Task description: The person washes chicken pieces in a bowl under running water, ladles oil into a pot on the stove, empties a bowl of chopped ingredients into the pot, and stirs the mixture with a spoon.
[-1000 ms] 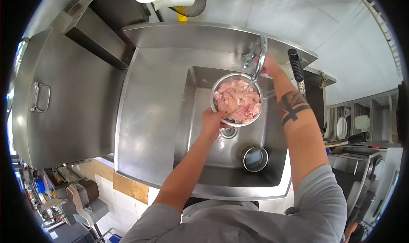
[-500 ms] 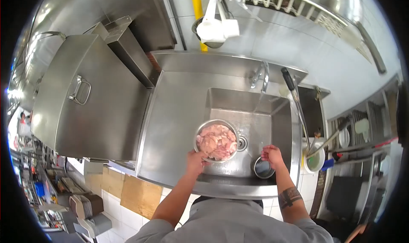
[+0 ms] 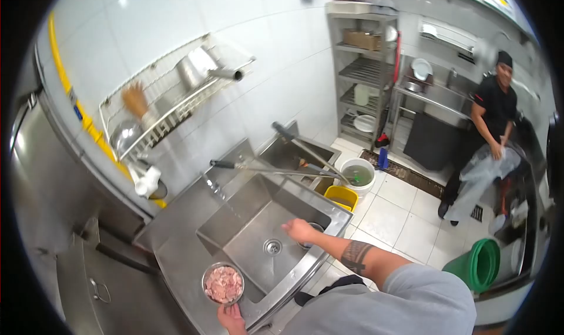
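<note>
My left hand [image 3: 231, 317] grips the near rim of a round metal bowl [image 3: 205, 287]. Pale pink pieces of raw meat [image 3: 223, 284] fill it. The bowl is at the left edge of the sink basin, by the steel drainboard. My right hand [image 3: 298, 230] is over the right side of the sink [image 3: 258, 222], its fingers drawn together; whether they hold anything is hidden. Beneath my right wrist is a round metal container [image 3: 317, 227], partly covered by the forearm. A thin stream of water falls from the tap [image 3: 215, 188].
Two long-handled tools [image 3: 311, 151] cross the sink's right end. Beyond are a white bucket [image 3: 358, 174], a yellow bucket [image 3: 342, 198] and a green bin [image 3: 483, 264]. A co-worker [image 3: 496, 109] at right holds clear plastic. A wall rack [image 3: 170, 97] hangs above the sink.
The view has swung to the right, bringing the co-worker and shelving into sight. My left hand stays on the bowl. My right hand has shifted from beside the metal container's rim toward the sink's middle.
</note>
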`<state>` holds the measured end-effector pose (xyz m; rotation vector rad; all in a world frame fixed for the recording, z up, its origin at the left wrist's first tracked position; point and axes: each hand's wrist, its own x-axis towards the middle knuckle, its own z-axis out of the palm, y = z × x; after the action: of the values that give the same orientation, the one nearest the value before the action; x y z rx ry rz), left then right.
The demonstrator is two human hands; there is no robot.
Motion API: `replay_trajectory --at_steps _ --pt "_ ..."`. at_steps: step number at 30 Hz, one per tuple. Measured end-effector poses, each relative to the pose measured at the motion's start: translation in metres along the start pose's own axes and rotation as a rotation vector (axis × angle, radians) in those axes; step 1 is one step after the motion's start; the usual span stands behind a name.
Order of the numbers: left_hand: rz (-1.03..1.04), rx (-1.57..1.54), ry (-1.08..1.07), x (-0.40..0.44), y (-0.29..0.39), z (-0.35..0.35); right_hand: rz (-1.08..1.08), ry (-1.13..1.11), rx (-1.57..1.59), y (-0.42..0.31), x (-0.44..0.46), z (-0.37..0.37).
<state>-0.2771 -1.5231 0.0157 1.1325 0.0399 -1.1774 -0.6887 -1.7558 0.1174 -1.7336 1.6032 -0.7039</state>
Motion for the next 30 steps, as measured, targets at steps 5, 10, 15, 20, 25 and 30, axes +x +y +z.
replay_trajectory --at_steps 5,10,15,20,25,30 --pt "-0.043 -0.129 0.066 -0.07 0.009 -0.016 0.0 0.062 0.173 0.039 -0.043 -0.014" --pt "-0.185 -0.14 0.01 -0.094 -0.048 -0.079 -0.143 -0.028 -0.088 0.164 -0.145 -0.047" --pt "-0.224 0.18 0.016 -0.154 -0.123 -0.142 0.309 -0.038 -0.207 0.302 -0.311 -0.078" --pt "-0.21 0.227 0.012 -0.258 -0.143 -0.13 0.87 -0.164 -0.022 0.338 -0.427 -0.108" --pt "-0.382 0.684 -0.267 -0.327 -0.135 -0.103 0.731 -0.299 0.094 0.313 -0.465 -0.11" --pt "-0.427 1.2 -0.704 -0.378 -0.149 -0.067 0.584 -0.394 0.138 0.248 -0.48 -0.09"
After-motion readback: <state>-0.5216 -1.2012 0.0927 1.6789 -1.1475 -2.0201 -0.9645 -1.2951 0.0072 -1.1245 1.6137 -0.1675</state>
